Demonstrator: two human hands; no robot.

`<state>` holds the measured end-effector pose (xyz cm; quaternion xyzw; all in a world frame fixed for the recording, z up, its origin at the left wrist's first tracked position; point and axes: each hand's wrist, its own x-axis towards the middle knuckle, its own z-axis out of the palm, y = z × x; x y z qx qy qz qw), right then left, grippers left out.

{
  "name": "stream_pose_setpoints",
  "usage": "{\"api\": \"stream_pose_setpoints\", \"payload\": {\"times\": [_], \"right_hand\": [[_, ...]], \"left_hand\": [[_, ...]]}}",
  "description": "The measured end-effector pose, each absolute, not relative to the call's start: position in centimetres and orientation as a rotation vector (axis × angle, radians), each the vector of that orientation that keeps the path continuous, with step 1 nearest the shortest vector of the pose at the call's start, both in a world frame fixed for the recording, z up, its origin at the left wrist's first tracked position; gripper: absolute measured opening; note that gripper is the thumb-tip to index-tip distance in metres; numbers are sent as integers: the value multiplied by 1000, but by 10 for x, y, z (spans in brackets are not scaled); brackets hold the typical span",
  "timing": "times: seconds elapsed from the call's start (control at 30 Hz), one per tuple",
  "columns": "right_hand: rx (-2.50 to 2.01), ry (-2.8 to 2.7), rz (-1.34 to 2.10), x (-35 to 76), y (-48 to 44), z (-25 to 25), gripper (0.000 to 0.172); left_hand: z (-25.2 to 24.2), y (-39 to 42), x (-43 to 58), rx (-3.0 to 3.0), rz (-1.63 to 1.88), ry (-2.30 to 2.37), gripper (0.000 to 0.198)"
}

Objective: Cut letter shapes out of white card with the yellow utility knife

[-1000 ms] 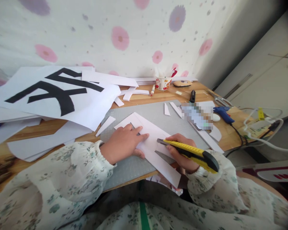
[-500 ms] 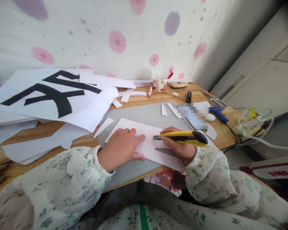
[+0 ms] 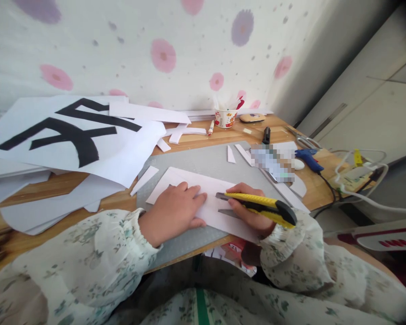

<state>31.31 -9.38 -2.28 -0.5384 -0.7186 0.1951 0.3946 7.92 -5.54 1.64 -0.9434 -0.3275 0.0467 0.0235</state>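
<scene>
A white sheet of foam board or card (image 3: pixel 219 185) lies on the grey cutting mat (image 3: pixel 196 155), with a narrow notch open along its near side. My left hand (image 3: pixel 177 208) rests on the sheet, fingers spread and pressing it down. In my right hand (image 3: pixel 250 214) is a yellow and black utility knife (image 3: pixel 260 205), its tip pointing left, close over the sheet near my left fingertips. Whether the tip touches the sheet I cannot tell. Small white offcuts (image 3: pixel 144 180) lie on the mat's left edge and farther back.
Large white sheets with a black printed character (image 3: pixel 77 135) cover the left of the wooden table. A paper cup (image 3: pixel 225 118) with pens, a computer mouse (image 3: pixel 252 118), a phone (image 3: pixel 274 164), a blue glue gun (image 3: pixel 309 161), scissors (image 3: pixel 306 141) and a white cable (image 3: pixel 375 196) stand behind and right.
The utility knife has tilted, its rear end dropping lower and slightly right. My left fingers have shifted a little to the right on the sheet. The camera view has moved slightly.
</scene>
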Motion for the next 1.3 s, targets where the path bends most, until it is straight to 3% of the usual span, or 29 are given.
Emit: {"api": "stream_pose_setpoints", "payload": {"times": [0.57, 0.7, 1.3], "right_hand": [[-1462, -1670, 386, 298, -116, -30, 11], [-1480, -1489, 324, 299, -119, -29, 17], [-1420, -1732, 414, 305, -109, -31, 15]], "left_hand": [[11, -57, 81, -2951, 39, -1105, 51], [12, -59, 81, -2961, 21, -1086, 48], [10, -63, 84, -2912, 10, -1110, 52]]}}
